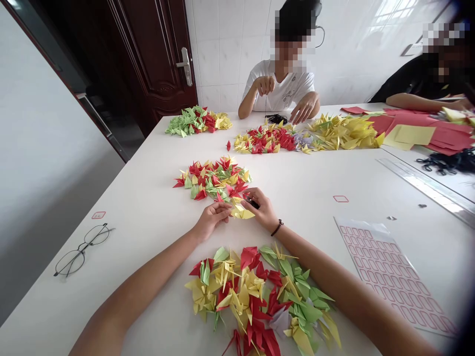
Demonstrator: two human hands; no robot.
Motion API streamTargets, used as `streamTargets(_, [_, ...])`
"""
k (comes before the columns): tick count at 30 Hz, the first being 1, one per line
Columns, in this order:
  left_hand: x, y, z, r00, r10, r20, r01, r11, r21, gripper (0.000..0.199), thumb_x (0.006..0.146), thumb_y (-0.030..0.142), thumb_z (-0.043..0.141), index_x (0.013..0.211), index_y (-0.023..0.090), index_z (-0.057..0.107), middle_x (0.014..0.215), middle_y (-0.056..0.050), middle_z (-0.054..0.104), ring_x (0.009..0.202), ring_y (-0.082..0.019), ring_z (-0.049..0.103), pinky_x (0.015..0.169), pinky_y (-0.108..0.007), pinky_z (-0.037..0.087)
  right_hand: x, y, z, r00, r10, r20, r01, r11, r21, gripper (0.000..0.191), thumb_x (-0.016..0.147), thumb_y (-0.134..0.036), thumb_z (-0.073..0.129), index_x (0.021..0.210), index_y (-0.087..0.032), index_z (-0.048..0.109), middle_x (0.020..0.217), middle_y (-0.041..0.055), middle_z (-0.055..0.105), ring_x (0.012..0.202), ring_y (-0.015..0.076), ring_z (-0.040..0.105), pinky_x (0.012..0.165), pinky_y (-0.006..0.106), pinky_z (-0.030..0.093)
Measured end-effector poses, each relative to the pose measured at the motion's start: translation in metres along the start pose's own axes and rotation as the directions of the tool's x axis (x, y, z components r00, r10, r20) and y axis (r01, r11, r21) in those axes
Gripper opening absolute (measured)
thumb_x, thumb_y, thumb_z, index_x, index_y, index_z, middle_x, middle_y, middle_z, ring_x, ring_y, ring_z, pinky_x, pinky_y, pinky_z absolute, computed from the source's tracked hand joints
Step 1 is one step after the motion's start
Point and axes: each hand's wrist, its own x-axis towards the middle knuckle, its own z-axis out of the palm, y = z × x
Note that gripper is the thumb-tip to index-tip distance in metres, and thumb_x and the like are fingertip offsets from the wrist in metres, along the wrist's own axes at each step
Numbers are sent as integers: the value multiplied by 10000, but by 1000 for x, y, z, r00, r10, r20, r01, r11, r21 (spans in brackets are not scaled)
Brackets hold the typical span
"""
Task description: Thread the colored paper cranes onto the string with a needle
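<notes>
My left hand (214, 217) is closed, its thumb and fingertips pinching the left end of a yellow folded paper crane (242, 212). My right hand (262, 210) curls around a small black object (253, 203), whose kind I cannot make out. The right thumb reaches to the crane's upper right side. Just beyond both hands lies a pile of red, green and yellow paper cranes (213, 178). Between my forearms, closer to me, a larger heap of folded cranes (256, 296) is spread on the white table (148, 257).
Eyeglasses (79, 251) lie at left. A sticker sheet (393, 277) and a clear ruler (430, 190) are at right. Across the table a person (282, 84) holds a dark thread over black cord (276, 118), behind more cranes (267, 138). Another person (419, 79) sits near red paper (408, 121).
</notes>
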Motion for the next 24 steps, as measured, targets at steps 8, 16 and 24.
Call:
streamTargets(8, [-1,-5,6,960,136,-245,-119,989,83,332,635,288,682,927,150,607,662,20,587,535,-59,497,597,-217,406,-4,-4,0,996,-14,-93,20,998,58,212,769,-392,542,791,-182,520,511,-60,327,462,79,292,452,220,266])
streamTargets(16, [0,-5,5,900,192,-392,-148,979,140,332,645,327,666,908,131,618,619,14,589,524,-72,503,575,-228,412,-6,-1,-2,998,-31,-58,37,994,106,242,757,-406,546,723,-166,540,528,-26,442,464,84,360,447,225,300])
streamTargets(24, [-2,-2,6,923,197,-330,-134,970,203,324,655,332,652,912,136,624,645,2,607,521,-80,523,538,-218,415,-3,1,1,997,3,-83,-2,1000,9,258,762,-412,535,673,-170,550,553,4,519,477,96,417,459,233,349])
